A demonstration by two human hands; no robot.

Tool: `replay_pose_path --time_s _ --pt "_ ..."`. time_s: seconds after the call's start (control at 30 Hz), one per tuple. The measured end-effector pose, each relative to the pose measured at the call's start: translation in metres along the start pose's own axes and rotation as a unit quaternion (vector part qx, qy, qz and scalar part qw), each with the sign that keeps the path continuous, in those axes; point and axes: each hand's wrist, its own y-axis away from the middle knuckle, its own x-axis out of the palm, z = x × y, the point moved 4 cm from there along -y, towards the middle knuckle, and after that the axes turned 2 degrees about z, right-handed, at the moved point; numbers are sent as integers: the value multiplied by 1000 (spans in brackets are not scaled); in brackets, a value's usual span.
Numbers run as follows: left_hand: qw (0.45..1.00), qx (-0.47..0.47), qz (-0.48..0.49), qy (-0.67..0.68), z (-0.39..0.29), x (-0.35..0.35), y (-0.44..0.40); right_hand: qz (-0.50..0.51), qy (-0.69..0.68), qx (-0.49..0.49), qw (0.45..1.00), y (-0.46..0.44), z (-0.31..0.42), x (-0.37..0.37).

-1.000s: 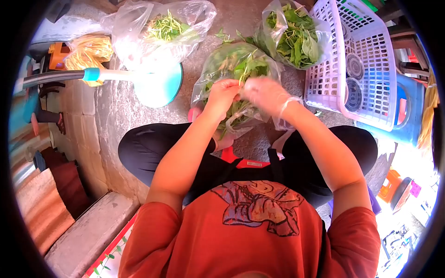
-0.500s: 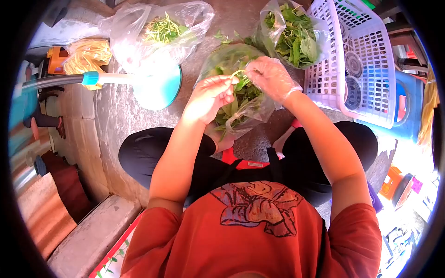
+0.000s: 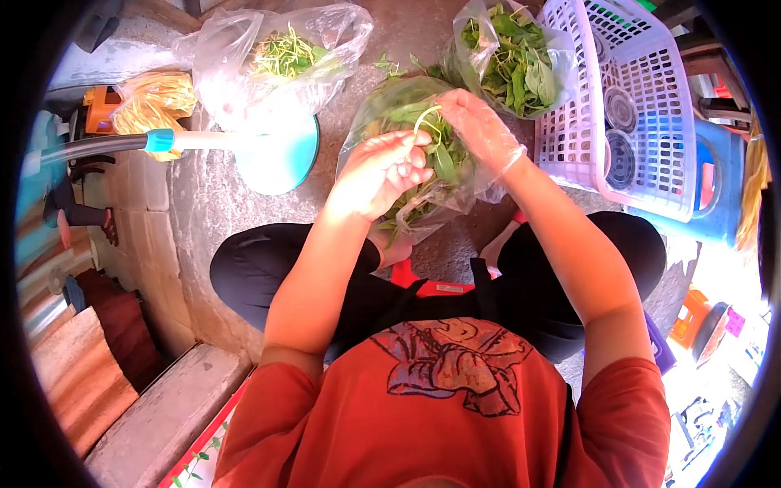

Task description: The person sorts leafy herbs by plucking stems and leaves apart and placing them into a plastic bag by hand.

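My left hand (image 3: 381,169), bare, is closed with thumb and finger pinching a pale green leafy stem (image 3: 421,119). The stem curves upward to the fingertips of my right hand (image 3: 482,132), which wears a clear plastic glove and pinches its upper end. Green leaves (image 3: 443,163) hang below, between the two hands. Under them lies an open clear plastic bag (image 3: 366,114) filled with leafy greens, partly covered by my hands. Farther off to the right, another clear bag holds loose green leaves (image 3: 521,69).
At the upper left, a clear bag (image 3: 220,57) holds cut stems (image 3: 286,54). A turquoise-rimmed round disc (image 3: 305,159) on a pole lies left. A white perforated basket (image 3: 651,154) stands right, beside a blue plastic piece (image 3: 720,179). My bent legs (image 3: 260,264) flank the bag.
My right hand has shifted slightly up, and my left hand sits a little lower and to the right. More of the stem and its leaves shows between them.
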Motion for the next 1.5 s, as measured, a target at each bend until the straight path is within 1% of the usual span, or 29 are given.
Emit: replay_pose_path --time_s 0.1,0.13,0.23,0.27,0.37,0.47,0.57,0.67,0.77,0.8,0.9,0.97,1.0,1.03,1.1,1.17,1.2,1.23,1.3,1.33,1.4,1.43,1.5 --pt "1000 23 -2 2 1 -1 -4 -25 -122 44 991 8 8 14" --pt "999 31 -4 -3 0 -1 -5 -23 -112 50 992 9 14 16" --pt "998 56 -13 -18 -2 -3 -5 6 29 23 999 12 23 21" --pt "998 63 -17 -24 -1 -3 -5 3 38 -23 999 13 23 22" --pt "995 74 -37 -56 0 -2 -4 -35 204 -33 978 17 23 16" --pt "993 74 -42 -84 0 -1 -2 1 405 -83 911 11 25 15" --pt "992 60 -39 -108 -1 -3 -1 20 519 -122 846 13 37 17" --pt "988 52 -39 -143 -1 -3 0 -1 643 -190 742 13 41 16" --pt "983 57 -38 -170 -5 -1 0 5 551 -80 831 -1 24 6" --pt "982 60 -38 -176 -7 0 0 -20 522 -55 851 1 30 8" --pt "979 57 -24 -195 -8 -5 -2 32 596 -93 797 -16 -1 0" --pt "976 56 -46 -203 -9 -12 3 -78 473 -100 872 -22 4 -39" --pt "975 56 -55 -209 -12 -16 6 -154 453 -196 856 -19 30 -42" --pt "968 74 -86 -224 -22 -24 5 -184 272 6 945 -17 32 -57" --pt "935 163 -163 -270 -64 -39 0 -212 192 25 958 -21 22 -72" --pt "893 234 -255 -287 -113 -64 -12 -215 77 59 972 -16 22 -65" --pt "887 275 -266 -258 -134 -81 -24 -215 20 75 973 -14 24 -60" --pt "879 314 -276 -228 -146 -98 -34 -208 -1 87 974 -13 28 -56" --pt "787 333 -406 -325 -155 -111 -41 -197 -41 111 973 -10 34 -53" --pt "731 338 -463 -370 -157 -113 -44 -197 -54 99 974 -11 34 -55" --pt "695 400 -380 -460 -133 -88 -39 -202 -80 79 973 -15 28 -64" --pt "673 428 -335 -502 -114 -72 -32 -204 -95 89 970 -15 24 -67" --pt "781 280 -238 -504 -56 -49 -27 -202 -123 111 965 -15 16 -69"
